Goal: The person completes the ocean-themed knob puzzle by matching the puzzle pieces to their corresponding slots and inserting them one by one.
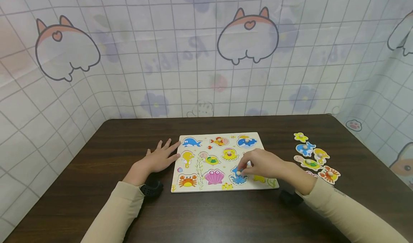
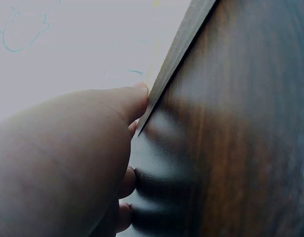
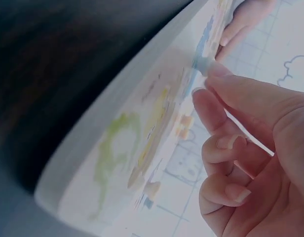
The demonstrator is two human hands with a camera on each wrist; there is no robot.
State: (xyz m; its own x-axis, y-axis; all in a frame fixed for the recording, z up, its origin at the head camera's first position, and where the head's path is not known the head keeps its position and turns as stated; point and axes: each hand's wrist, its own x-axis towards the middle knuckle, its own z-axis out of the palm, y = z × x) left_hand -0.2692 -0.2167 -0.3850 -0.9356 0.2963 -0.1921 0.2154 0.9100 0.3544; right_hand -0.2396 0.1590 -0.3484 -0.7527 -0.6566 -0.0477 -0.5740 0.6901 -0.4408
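Note:
A wooden sea-animal puzzle board (image 1: 206,166) lies flat on the table. My right hand (image 1: 262,164) is over its right half, thumb and forefinger pinching the knob of a blue octopus puzzle piece (image 1: 238,179). That piece lies at its matching spot; whether it sits fully flush I cannot tell. In the right wrist view the pinched knob (image 3: 204,65) is blurred, and the other fingers of the right hand (image 3: 246,148) are bent. At the board's left edge my left hand (image 1: 158,157) rests with spread fingers, its fingertips touching the board. Its thumb (image 2: 134,101) meets the edge in the left wrist view.
Right of the board lie several loose knobbed pieces: a yellow star (image 1: 300,137), a blue dolphin-like piece (image 1: 305,149), a seahorse (image 1: 321,156), a turtle (image 1: 308,163), a crab (image 1: 329,174) and a partly hidden pink piece (image 1: 311,173). A patterned curtain (image 1: 206,81) stands behind the dark table (image 1: 226,214).

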